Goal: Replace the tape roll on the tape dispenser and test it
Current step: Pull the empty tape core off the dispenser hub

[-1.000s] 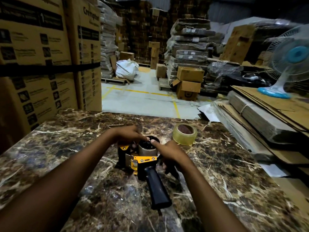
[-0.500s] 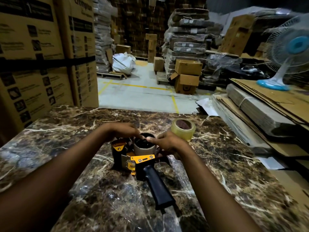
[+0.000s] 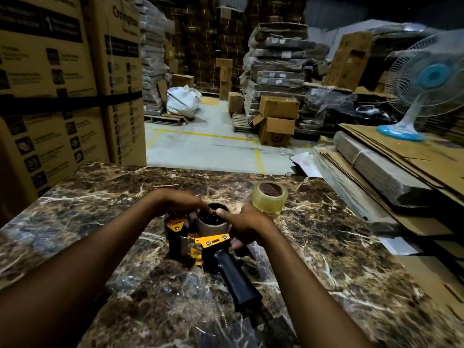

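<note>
Dispenser (image 3: 200, 244) lying on marbled surface (image 3: 100, 222), near centre, black handle (image 3: 233, 280) pointing toward camera and slightly right. Yellow plate (image 3: 213, 240) and serrated blade (image 3: 194, 247) on near side of hub. Spent core (image 3: 213, 222) upright on hub, grey-brown cardboard, dark inside.

Left hand (image 3: 180, 203) reaching in from left, over dispenser's far left; fingers (image 3: 200, 206) curled, tips on core's top rim. Right hand (image 3: 247, 223) from right, thumb tip on rim facing left fingertips, almost touching them; other fingers wrapped down right side of core and frame. Both gripping core; cannot tell how far core is off hub.

New roll (image 3: 270, 197) clear tape, flat on surface, hole up, just beyond right hand, apart from dispenser. Cannot tell if hand touches it.

Room: open surface left of dispenser and across whole near part, between forearms and to both sides. Far edge of surface close behind roll, floor (image 3: 213, 146) with yellow lines beyond. Left far corner hemmed by tall boxes (image 3: 62, 84) standing right at edge. Right edge crowded by flat cardboard stack (image 3: 389, 172), higher than surface, with fan (image 3: 426, 89) on it. Crinkled clear film on surface under and right of handle.
</note>
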`<state>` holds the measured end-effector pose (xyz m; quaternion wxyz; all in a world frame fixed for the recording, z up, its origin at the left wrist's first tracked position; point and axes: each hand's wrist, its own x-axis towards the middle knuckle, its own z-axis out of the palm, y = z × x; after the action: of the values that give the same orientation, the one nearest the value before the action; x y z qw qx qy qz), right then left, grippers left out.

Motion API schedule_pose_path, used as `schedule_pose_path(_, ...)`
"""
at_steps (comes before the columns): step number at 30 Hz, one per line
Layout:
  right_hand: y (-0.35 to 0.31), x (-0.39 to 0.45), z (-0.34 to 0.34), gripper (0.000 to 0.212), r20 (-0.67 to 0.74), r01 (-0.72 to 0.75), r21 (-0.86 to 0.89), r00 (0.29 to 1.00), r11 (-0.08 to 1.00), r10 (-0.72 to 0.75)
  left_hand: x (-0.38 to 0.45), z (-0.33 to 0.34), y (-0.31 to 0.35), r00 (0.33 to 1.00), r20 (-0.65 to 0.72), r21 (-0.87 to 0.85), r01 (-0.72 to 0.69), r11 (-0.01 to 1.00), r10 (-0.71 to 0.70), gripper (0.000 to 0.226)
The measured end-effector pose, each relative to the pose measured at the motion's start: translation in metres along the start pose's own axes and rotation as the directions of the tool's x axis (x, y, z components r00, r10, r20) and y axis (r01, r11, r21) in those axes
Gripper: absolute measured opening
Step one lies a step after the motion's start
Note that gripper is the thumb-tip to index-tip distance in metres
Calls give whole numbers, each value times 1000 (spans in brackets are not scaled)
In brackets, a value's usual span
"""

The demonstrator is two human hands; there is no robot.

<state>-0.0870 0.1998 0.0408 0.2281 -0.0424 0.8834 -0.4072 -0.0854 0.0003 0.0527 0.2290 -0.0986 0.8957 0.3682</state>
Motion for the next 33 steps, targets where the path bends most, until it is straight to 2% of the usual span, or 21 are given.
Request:
schedule_pose_path(3, 1, -5, 2, 58, -11, -2, 45, 1000, 999, 2, -1, 0, 0, 1000, -27, 21, -4, 1000, 5, 33)
schedule_pose_path(7, 3, -14, 3, 68, 14, -16, 54, 1000, 998, 15, -3, -1, -4, 1000, 2, 19, -20, 1000, 20, 33)
schedule_pose_path(10, 2, -14, 4, 62, 8, -27, 42, 1000, 999, 26, -6, 0, -6, 999, 27, -18, -37, 999, 38, 36)
schedule_pose_path(13, -5, -11, 2, 59, 22, -33, -32, 999, 999, 34, -5, 2, -8, 1000, 3, -68, -18, 997, 19, 34)
schedule_pose_path(16, -14, -14, -1, 61, 78, -32, -112, 996, 993, 40, -1, 0, -11, 1000, -17, -53, -5, 999, 4, 47)
schedule_pose_path(22, -12, -12, -4, 64, 155, -50, -182, 985, 982, 79, -4, 2, -13, 999, 34, -125, 30, 992, -26, 32)
schedule_pose_path(30, 4, -3, -3, 63, 168, -103, -61, 979, 993, 111, -11, 7, -9, 999, 14, -162, 35, 986, -34, 25)
schedule_pose_path(33, 7, -1, 0, 64, 131, -112, -39, 985, 993, 116, -9, 8, -12, 999, 2, -183, 41, 982, -41, 27)
